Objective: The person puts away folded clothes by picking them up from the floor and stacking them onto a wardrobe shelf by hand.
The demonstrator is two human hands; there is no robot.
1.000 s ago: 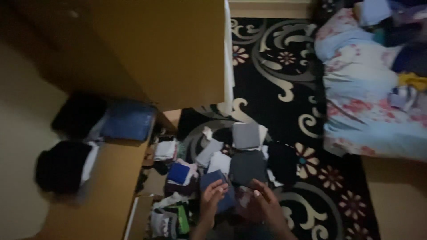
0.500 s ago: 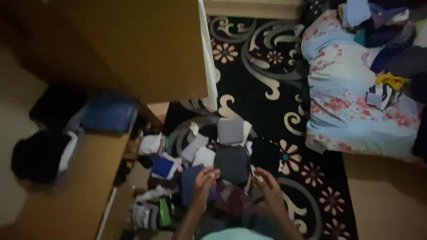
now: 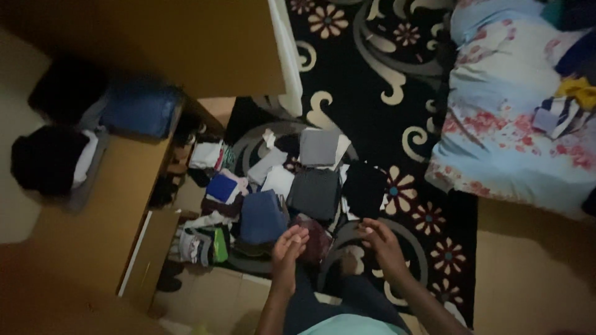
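My left hand (image 3: 289,243) hovers with fingers apart just right of a folded dark blue garment (image 3: 262,216). My right hand (image 3: 380,241) is raised a little to the right, fingers loosely spread, holding nothing. Between the two hands lies a folded dark red garment (image 3: 313,234). Beyond it sit a folded dark grey piece (image 3: 315,193), a lighter grey piece (image 3: 319,146) and a black piece (image 3: 364,188), all on the patterned rug (image 3: 379,74).
An open wooden wardrobe door (image 3: 205,43) hangs at the upper left. Its shelf (image 3: 118,186) holds blue folded cloth (image 3: 138,109) and black items (image 3: 46,158). More small folded clothes (image 3: 208,155) lie by the wardrobe. A floral bedspread (image 3: 515,118) with loose clothes is at right.
The view has shifted, so the clothes piles sit higher in the frame. Both hands have come off the dark red garment and now hover apart above it.
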